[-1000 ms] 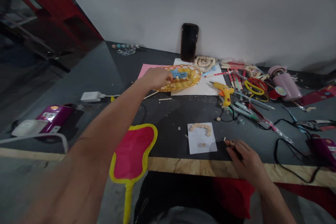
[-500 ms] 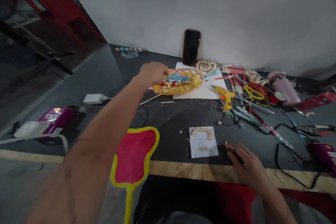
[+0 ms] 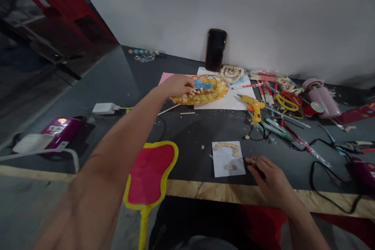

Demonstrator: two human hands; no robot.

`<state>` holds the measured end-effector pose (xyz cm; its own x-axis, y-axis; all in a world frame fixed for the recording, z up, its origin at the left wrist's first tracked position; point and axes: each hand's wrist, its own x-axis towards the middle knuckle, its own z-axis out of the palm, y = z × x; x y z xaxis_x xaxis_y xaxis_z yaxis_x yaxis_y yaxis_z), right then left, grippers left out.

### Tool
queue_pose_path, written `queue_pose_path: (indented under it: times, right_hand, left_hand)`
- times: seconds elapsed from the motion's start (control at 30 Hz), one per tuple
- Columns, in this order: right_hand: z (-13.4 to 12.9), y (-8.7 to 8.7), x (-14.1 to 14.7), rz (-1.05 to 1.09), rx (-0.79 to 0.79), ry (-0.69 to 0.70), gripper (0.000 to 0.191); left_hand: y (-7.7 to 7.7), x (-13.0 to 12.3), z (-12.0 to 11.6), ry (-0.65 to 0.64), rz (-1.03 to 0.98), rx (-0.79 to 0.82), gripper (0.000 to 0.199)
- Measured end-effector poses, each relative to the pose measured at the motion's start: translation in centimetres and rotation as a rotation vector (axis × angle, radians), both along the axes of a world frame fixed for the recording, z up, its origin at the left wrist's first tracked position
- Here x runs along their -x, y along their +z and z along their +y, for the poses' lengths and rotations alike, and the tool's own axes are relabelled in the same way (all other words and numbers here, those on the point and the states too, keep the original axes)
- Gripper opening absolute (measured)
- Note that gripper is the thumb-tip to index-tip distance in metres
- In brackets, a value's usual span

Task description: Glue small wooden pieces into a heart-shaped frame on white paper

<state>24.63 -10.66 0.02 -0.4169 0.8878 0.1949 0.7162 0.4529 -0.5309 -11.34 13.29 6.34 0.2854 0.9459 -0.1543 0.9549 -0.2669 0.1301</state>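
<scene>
My left hand reaches over the near-left rim of a yellow woven basket. Its fingers are pinched together among small cream-coloured pieces, beside a blue tassel-like bundle. Whatever lies between those fingertips is hidden. Just right of a small white paper square, my right hand is closed with a small tan piece at its thumb and fingertips. On that paper, a curved row of cream pieces runs along the top, and a small piece lies lower down.
A yellow glue gun lies right of the basket, near scissors and plastic-wrapped strips. Behind, a phone leans on the wall. A pink bottle lies at right. A red-and-yellow paddle-shaped thing overlaps the table's front edge.
My left hand has moved from the basket's rim down to the cream pieces inside, its fingers now pinched. My right hand has shifted slightly left, closer to the paper square.
</scene>
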Motion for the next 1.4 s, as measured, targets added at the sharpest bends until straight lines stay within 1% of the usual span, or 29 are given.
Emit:
queue_pose_path:
  times: [0.03,0.13,0.2,0.3,0.43,0.5,0.6,0.7,0.77,0.83,0.93,1.0,1.13,1.17,1.27,1.33,1.4]
  right_hand:
    - [0.0,0.0,-0.1,0.004,-0.002,-0.003,0.015]
    - [-0.1,-0.1,-0.3,0.008,-0.008,-0.008,0.015]
    - [-0.2,-0.2,-0.4,0.002,-0.015,-0.007,0.014]
    - [-0.2,0.0,-0.3,-0.004,-0.037,0.017,0.012]
    - [0.1,0.8,0.1,-0.013,-0.061,0.073,0.011]
    - [0.4,1.3,0.4,-0.026,-0.063,0.091,0.011]
    - [0.8,1.8,0.8,-0.034,-0.09,0.123,0.01]
    - [1.0,1.9,1.1,-0.035,-0.104,0.157,0.01]
    - [1.1,1.9,1.2,-0.042,-0.107,0.179,0.01]
    - [1.1,1.9,1.1,-0.05,-0.111,0.186,0.01]
    - [1.1,1.9,0.8,-0.061,-0.103,0.178,0.01]
    - [1.3,2.0,0.5,-0.066,-0.107,0.176,0.01]
    - [2.6,2.2,-0.4,-0.073,-0.124,0.175,0.012]
    - [3.0,2.3,-0.8,-0.074,-0.131,0.156,0.012]
    - [4.3,2.3,-2.3,-0.088,-0.156,0.035,0.012]
    - [5.0,2.3,-3.3,-0.096,-0.145,-0.042,0.012]
    - [5.4,2.5,-4.0,-0.087,-0.126,-0.088,0.012]
  left_hand:
    - [0.4,0.2,-0.1,0.001,-0.049,-0.003,0.032]
    - [1.1,0.8,-0.4,0.061,-0.216,-0.031,0.036]
    - [1.2,1.2,-0.7,0.073,-0.298,-0.023,0.037]
    - [1.0,1.8,-1.0,0.048,-0.354,0.01,0.039]
    - [0.6,2.1,-1.0,-0.031,-0.252,0.112,0.034]
    - [0.2,1.7,-0.7,-0.047,-0.178,0.07,0.034]
    - [-0.6,0.4,0.0,-0.009,-0.137,-0.048,0.029]
    - [-1.6,-1.1,0.9,0.012,-0.13,-0.064,0.021]
    - [-1.9,-1.7,1.3,0.021,-0.131,-0.058,0.016]
    - [-1.8,-1.7,1.5,0.032,-0.147,-0.059,0.013]
    - [-0.8,-0.9,1.1,0.062,-0.192,-0.089,0.019]
    - [0.1,-0.2,0.3,0.107,-0.325,-0.096,0.024]
    - [1.5,0.6,-2.4,0.228,-0.886,-0.062,0.027]
    - [1.7,0.6,-3.3,0.24,-0.956,-0.065,0.026]
    - [1.6,0.5,-6.4,0.278,-1.102,-0.095,0.025]
    - [1.1,0.1,-8.5,0.31,-1.231,-0.095,0.025]
    - [0.5,-0.4,-10.4,0.319,-1.272,-0.054,0.029]
